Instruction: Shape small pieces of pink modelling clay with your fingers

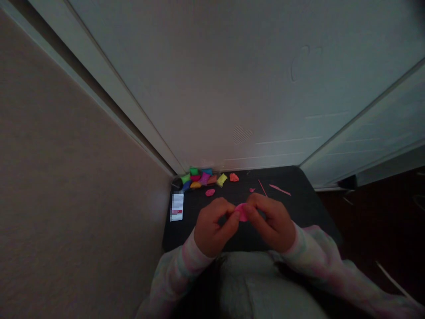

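Observation:
A flattened piece of pink modelling clay (243, 212) is held up over the dark table, pinched from both sides. My left hand (216, 225) grips its left edge between thumb and index finger. On its right edge, my right hand (272, 221) has thumb and index finger closed in the same way. Just beyond my fingers lie another flat pink clay piece (210, 192) and a tiny pink bit (252, 190). A thin pink stick (262, 188) and a pink flat modelling tool (280, 190) rest behind my right hand.
At the table's (195, 208) back left are several coloured clay packets (205, 178), with an orange lump (234, 177) to their right. A lit phone (177, 206) lies on the left edge. A white panel (212, 88) rises behind the table, and a wall (66, 177) borders the left.

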The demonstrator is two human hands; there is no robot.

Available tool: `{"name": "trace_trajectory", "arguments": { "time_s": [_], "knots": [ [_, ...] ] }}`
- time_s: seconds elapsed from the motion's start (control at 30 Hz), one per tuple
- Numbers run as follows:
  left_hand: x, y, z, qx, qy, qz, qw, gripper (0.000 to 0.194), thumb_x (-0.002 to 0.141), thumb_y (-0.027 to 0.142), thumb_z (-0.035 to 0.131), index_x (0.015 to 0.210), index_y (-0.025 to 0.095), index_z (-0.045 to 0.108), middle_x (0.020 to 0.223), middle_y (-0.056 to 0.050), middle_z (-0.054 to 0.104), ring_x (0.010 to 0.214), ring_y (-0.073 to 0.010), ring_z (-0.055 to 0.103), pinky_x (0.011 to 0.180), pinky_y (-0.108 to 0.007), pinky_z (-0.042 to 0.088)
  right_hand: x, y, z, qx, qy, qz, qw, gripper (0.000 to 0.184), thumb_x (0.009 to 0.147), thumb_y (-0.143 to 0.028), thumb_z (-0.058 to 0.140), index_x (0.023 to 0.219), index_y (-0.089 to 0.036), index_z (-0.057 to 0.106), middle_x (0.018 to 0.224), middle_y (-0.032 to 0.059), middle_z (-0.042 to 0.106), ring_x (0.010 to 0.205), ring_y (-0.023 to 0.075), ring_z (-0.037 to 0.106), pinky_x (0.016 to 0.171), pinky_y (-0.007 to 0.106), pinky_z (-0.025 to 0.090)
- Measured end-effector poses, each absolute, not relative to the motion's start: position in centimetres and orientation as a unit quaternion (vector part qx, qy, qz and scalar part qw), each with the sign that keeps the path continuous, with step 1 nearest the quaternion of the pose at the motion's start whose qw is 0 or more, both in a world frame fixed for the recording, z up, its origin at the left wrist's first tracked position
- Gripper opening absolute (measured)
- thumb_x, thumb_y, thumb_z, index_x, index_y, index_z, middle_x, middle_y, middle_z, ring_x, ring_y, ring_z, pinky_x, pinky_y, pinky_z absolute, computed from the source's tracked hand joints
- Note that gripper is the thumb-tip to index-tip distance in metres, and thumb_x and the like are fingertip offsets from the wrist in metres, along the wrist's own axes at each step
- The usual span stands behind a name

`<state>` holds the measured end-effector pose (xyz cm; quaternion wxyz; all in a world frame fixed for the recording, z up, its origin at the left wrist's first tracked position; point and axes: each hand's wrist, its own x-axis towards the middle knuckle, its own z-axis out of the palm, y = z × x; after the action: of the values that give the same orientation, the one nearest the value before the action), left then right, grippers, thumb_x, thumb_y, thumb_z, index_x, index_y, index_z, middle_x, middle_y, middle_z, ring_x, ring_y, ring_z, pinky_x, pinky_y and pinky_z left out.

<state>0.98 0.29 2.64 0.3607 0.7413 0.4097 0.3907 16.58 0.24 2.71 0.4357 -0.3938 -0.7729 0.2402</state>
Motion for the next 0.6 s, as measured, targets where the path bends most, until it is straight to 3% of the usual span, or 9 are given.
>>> {"name": "trace_trajectory", "arguments": {
  "time_s": [0.27,0.6],
  "knots": [
    [0.80,0.68,2.59,0.718,0.382,0.385,0.436,0.021,0.082,0.025,0.046,0.065,0.015,0.054,0.062,0.000,0.053,0.061,-0.0115,0.050,0.059,-0.024,0.039,16.56,0.06,2.47,-0.375,-0.781,0.265,0.422,0.023,0.086,-0.019,0.041,0.065,-0.019,0.051,0.057,-0.0005,0.053,0.054,0.0117,0.049,0.053,0.024,0.036],
    [1.04,0.41,2.48,0.694,0.403,0.418,0.425,0.022,0.084,0.024,0.045,0.067,0.016,0.056,0.062,0.000,0.054,0.061,-0.0111,0.051,0.060,-0.024,0.040,16.52,-0.16,2.36,-0.376,-0.754,0.331,0.425,0.019,0.086,-0.021,0.044,0.070,-0.017,0.053,0.059,-0.0014,0.053,0.056,0.0104,0.050,0.055,0.022,0.037]
  ]
}}
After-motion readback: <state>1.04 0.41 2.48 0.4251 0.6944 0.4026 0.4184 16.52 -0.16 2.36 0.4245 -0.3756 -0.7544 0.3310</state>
